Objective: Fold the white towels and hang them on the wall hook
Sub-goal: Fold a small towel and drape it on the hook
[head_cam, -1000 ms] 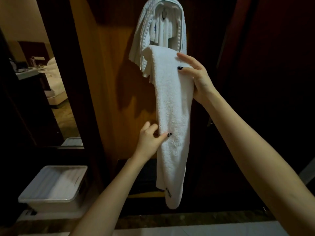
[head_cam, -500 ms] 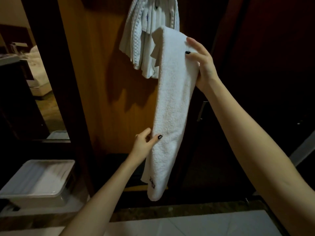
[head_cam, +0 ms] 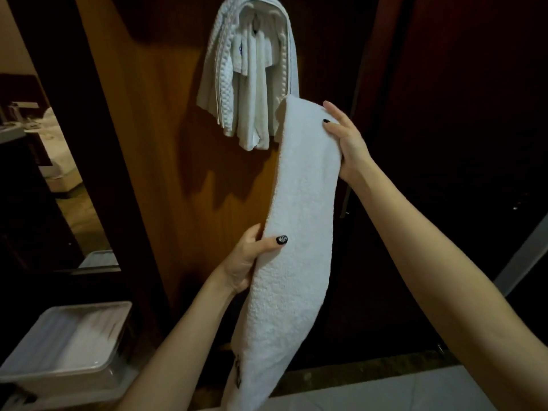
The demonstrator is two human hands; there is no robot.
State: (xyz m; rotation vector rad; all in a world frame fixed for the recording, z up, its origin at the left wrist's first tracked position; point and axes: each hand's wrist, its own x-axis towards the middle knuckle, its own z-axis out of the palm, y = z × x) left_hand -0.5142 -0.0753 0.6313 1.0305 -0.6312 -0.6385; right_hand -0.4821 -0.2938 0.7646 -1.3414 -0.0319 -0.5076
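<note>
The folded towel (head_cam: 299,232) hangs lengthwise; the right grip (head_cam: 345,140) pinches its top end below-right of the hook (head_cam: 255,24), nearer than the left grip (head_cam: 246,259), which clasps its mid-length edge.

White plastic bin (head_cam: 68,339), wooden panel (head_cam: 166,149), pale countertop (head_cam: 415,391)

A bunch of hanging towels (head_cam: 246,84) drapes against the wall panel (head_cam: 166,143) at top centre. Just below and right of it, the long towel (head_cam: 299,232) runs down mid-frame to the bottom edge. The right hand (head_cam: 344,137) pinches its upper right edge and the left hand (head_cam: 252,256) grips its left edge, lower down. A bin (head_cam: 68,345) sits at lower left, and a bed (head_cam: 56,149) lies far back at the left edge.
</note>
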